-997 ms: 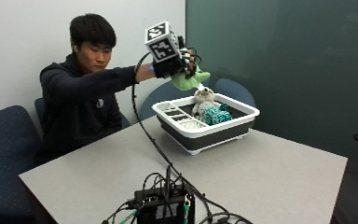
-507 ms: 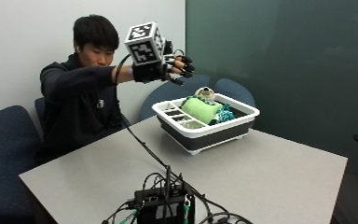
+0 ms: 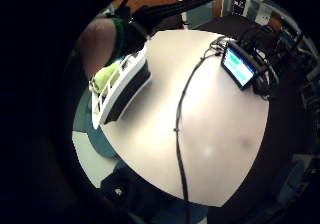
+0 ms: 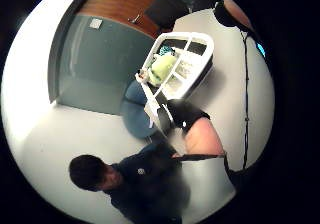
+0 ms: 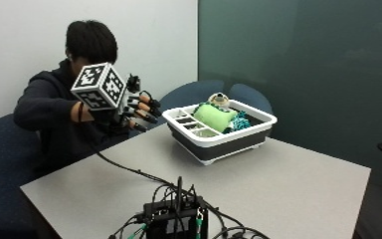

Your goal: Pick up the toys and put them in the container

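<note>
gloved hand spread, holding nothing, beside container; green toy inside.

An office meeting room: grey table, blue upholstered chairs, and a teal wall panel.

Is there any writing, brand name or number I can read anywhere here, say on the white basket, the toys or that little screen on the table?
None can be read.
White container: no lettering shows on its walls.
Green toy inside it: no label shows.
Small screen on the table: lit, but its contents are too blurred to read.
</note>
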Motion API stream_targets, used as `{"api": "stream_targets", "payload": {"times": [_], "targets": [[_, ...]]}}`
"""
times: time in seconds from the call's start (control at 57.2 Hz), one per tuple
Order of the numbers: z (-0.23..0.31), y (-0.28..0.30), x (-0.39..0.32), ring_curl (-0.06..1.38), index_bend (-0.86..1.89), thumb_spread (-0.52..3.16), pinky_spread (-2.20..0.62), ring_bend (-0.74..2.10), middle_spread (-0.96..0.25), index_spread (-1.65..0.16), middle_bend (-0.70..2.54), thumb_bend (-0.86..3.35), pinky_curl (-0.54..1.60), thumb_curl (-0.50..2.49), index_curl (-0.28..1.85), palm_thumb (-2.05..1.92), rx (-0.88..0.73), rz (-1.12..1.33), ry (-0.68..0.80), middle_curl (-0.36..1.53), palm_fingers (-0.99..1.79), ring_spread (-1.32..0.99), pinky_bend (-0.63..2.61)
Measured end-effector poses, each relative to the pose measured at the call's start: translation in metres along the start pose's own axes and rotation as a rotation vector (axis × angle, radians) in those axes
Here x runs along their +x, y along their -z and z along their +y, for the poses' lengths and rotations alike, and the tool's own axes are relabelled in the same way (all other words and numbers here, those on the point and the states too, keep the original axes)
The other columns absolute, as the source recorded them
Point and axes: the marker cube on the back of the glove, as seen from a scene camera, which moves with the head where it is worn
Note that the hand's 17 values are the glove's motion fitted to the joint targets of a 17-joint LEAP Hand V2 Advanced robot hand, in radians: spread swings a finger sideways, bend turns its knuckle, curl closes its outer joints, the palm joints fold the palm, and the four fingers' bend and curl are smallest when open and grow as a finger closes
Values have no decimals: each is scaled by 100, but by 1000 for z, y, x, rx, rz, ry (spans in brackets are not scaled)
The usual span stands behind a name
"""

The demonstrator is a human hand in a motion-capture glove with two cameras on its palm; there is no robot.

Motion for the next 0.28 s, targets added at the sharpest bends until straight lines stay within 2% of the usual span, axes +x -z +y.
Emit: {"api": "stream_targets", "payload": {"times": [0.28], "targets": [[23, 7, 20, 25, 20, 129, 1, 64, -3, -27, 35, -1, 32, 35, 57, 22, 15, -20, 37, 52, 21, -14, 72]]}}
